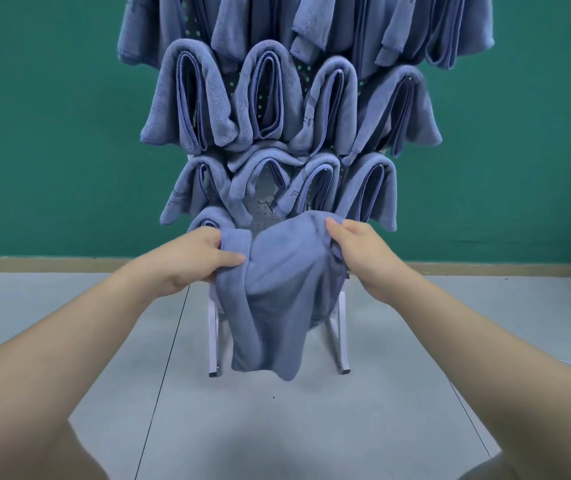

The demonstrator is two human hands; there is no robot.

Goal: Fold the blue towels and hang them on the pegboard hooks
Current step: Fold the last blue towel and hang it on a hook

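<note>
A blue towel (277, 299) hangs folded in front of the lower pegboard (266, 206), held up by both hands. My left hand (194, 261) pinches its left top edge between thumb and fingers. My right hand (356, 251) grips its right top corner. The towel's lower end drops in front of the stand's white legs (214, 337). Several folded blue towels (194, 98) hang on hooks in rows above, covering most of the board. One more hung towel (211, 216) sits just behind my left hand.
The pegboard stand rests on a grey tiled floor (277, 427) before a green wall (34, 133) with a tan baseboard (52, 265). A bare patch of perforated board shows just above the held towel.
</note>
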